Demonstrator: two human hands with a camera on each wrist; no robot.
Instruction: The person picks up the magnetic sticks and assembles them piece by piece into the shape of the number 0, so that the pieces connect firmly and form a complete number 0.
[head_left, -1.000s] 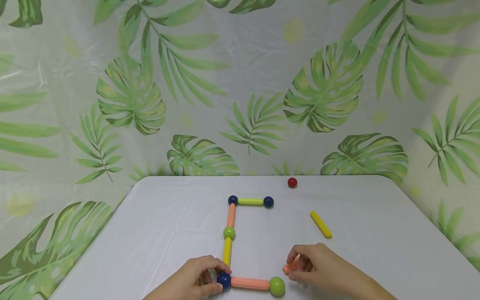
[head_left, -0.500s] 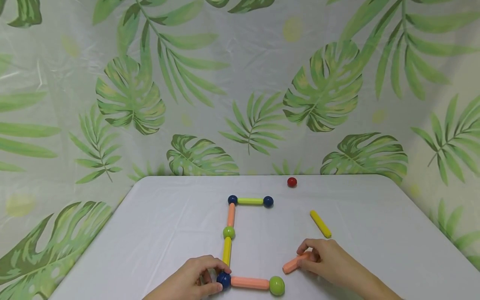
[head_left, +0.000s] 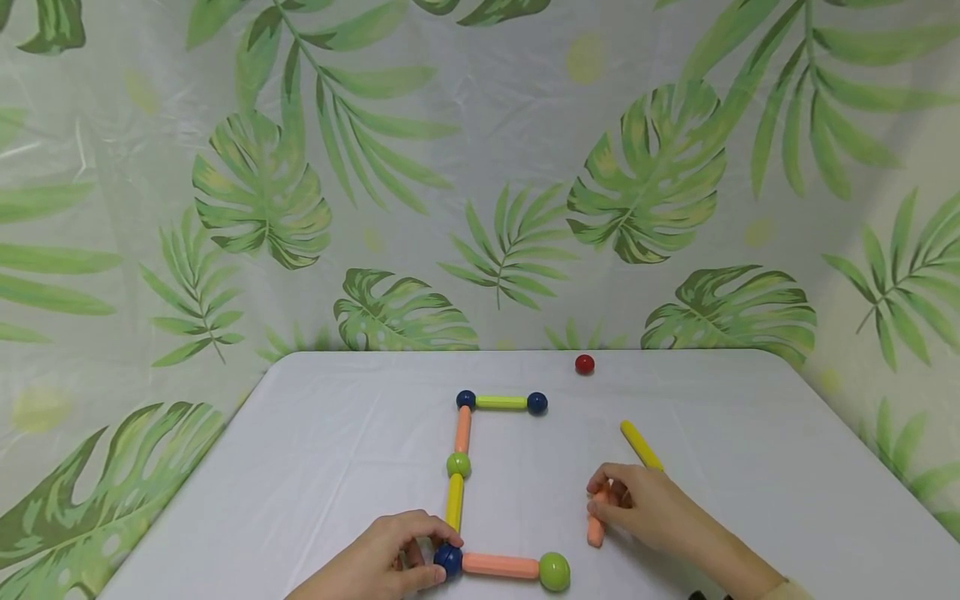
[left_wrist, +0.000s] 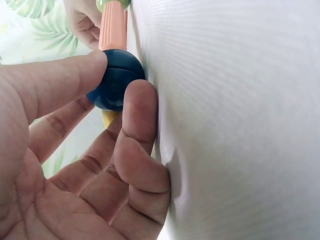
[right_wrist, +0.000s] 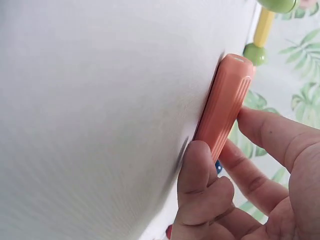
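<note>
My left hand pinches a navy ball at the near left corner of a ball-and-rod chain. From that ball a salmon rod runs right to a green ball. A yellow rod leads away to another green ball, then a second salmon rod. The far end has two navy balls joined by a lime rod. Right of the chain, my right hand holds a loose salmon rod between thumb and fingers, its near end pointing toward me, close over the table.
A loose yellow rod lies just beyond my right hand, which overlaps its near end. Near the white table's far edge sits a red ball. A leaf-print sheet hangs behind the table.
My right hand has moved slightly away from me, and the salmon rod in it has turned from slanting leftward to pointing nearly straight at me. The left hand and chain stay put.
</note>
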